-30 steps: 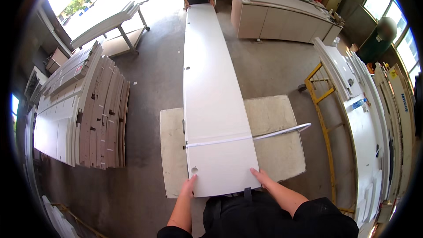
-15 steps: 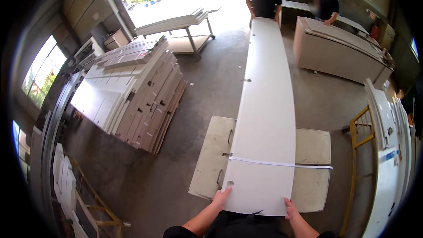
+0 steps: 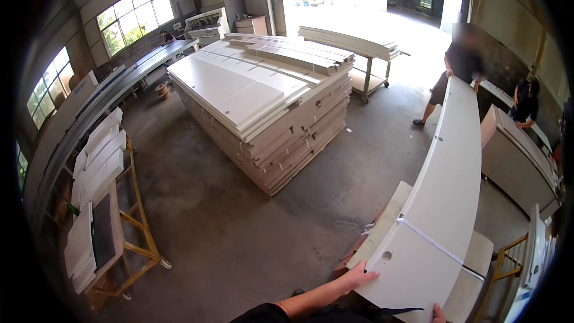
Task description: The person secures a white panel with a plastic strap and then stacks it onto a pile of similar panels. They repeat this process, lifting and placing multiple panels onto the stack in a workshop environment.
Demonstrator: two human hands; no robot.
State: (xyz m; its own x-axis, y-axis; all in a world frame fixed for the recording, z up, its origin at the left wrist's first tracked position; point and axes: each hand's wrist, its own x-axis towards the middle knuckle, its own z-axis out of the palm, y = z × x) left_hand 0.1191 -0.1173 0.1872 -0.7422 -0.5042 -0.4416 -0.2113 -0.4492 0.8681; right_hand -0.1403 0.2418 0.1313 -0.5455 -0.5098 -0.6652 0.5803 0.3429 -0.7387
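A long white panel (image 3: 445,191) stretches away from me on the right, with a round hole near its near left corner. My left hand (image 3: 360,276) is closed on the left edge by that hole, thumb on top and fingers hidden beneath. At the near right corner my right hand (image 3: 439,313) grips the panel, only its thumb side in view. A white strap (image 3: 430,240) crosses the panel and hangs past its right edge. Under the panel is a low cream-coloured support (image 3: 382,224). A co-worker (image 3: 464,60) in dark clothes stands at the far end, hands at the panel.
A tall stack of panels (image 3: 269,137) rises in the middle. Behind it stands a trolley (image 3: 368,78) loaded with boards. A yellow-framed cart (image 3: 137,218) is at left, another yellow frame (image 3: 508,260) at right. A second person (image 3: 526,101) leans over a large boxy stack (image 3: 517,149).
My view has swung left, so the panel and co-workers now appear farther right and the panel stack sits in the middle. Both hands keep their hold on the panel's near end.
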